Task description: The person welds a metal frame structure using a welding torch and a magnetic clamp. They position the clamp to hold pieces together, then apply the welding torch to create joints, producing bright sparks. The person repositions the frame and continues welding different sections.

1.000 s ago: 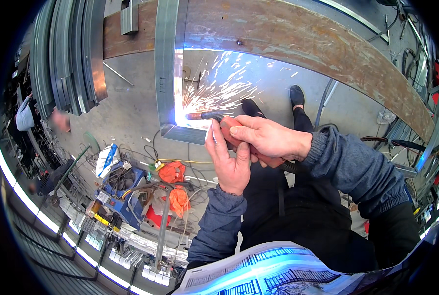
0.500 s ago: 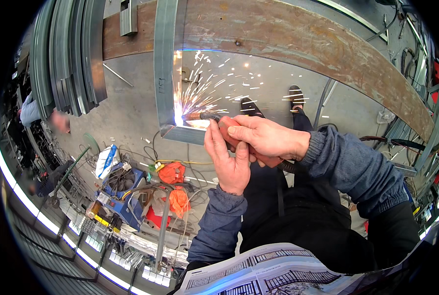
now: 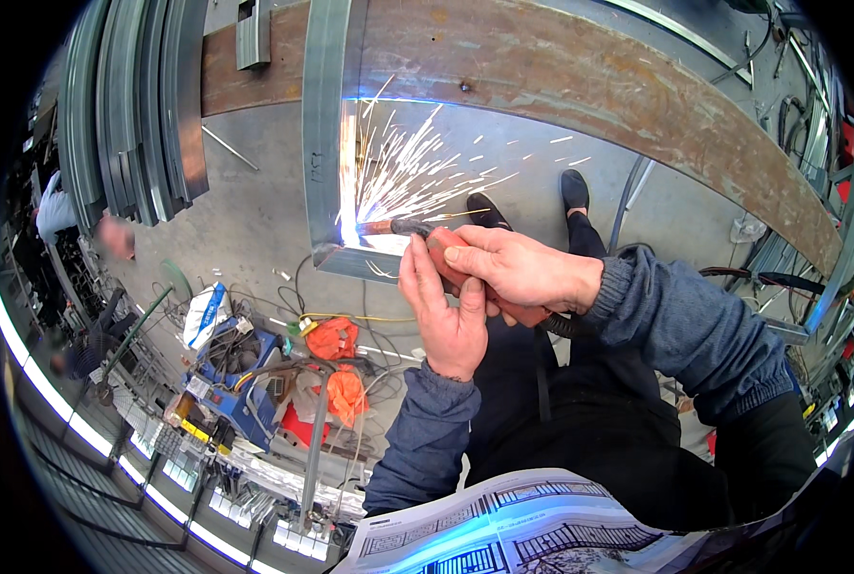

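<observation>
My right hand [image 3: 537,273] is wrapped round the red handle of a welding torch [image 3: 439,247]. My left hand [image 3: 449,320] steadies it from the other side, its fingers closed against the handle just behind the curved neck. The copper-coloured nozzle points left into the inner corner of a steel frame. There a long grey square tube [image 3: 322,124] meets a short tube [image 3: 365,263]. A bright white-blue arc burns at that corner, and sparks fan out up and to the right. Glare hides the joint itself.
A wide rusty steel beam [image 3: 589,81] crosses the top under the tube. Several grey profiles [image 3: 130,105] are stacked at the upper left. Lower left are a blue machine [image 3: 250,387], cables and orange bags [image 3: 347,394]. A printed sheet [image 3: 503,526] lies close at the bottom; another person [image 3: 58,212] is far left.
Both hands and the torch keep almost the same place at the corner. The spark spray is now denser and steeper, and blue light shows more strongly on the printed sheet.
</observation>
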Available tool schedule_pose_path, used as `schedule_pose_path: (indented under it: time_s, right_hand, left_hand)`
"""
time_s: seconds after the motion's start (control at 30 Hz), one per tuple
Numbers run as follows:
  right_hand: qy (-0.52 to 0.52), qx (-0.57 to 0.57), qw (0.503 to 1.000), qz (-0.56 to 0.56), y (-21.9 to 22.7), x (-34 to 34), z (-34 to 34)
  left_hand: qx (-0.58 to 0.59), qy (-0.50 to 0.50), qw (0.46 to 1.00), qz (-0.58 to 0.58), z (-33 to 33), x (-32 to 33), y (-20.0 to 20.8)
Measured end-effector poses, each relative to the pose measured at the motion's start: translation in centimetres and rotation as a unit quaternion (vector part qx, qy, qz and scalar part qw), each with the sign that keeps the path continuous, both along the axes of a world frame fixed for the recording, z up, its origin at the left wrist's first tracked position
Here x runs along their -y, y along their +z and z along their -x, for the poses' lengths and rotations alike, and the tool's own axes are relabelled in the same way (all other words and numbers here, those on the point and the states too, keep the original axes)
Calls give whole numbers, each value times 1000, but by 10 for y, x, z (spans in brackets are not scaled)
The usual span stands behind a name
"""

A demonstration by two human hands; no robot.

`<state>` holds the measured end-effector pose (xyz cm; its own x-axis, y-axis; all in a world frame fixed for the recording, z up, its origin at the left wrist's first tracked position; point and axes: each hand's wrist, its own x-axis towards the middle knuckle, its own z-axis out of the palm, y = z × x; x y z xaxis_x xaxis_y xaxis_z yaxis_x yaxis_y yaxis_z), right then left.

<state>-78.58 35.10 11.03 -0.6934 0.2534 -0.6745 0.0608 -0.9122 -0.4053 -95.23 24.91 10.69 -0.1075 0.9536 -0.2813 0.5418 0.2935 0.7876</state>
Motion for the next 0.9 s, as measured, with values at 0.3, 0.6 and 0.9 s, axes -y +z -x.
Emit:
schedule_pose_path:
  time_s: [0.3, 0.6, 0.9]
  right_hand:
    - [25, 23, 999, 17, 20, -15, -2]
    - [1, 15, 1000, 4, 2, -1, 5]
    - [0, 24, 999, -21, 2, -2, 5]
  left_hand:
    - [3, 0, 1000, 2, 2, 0, 0]
    - [-7, -3, 1000, -9, 1, 0, 0]
    - [-19, -14, 1000, -13, 1, -1, 1]
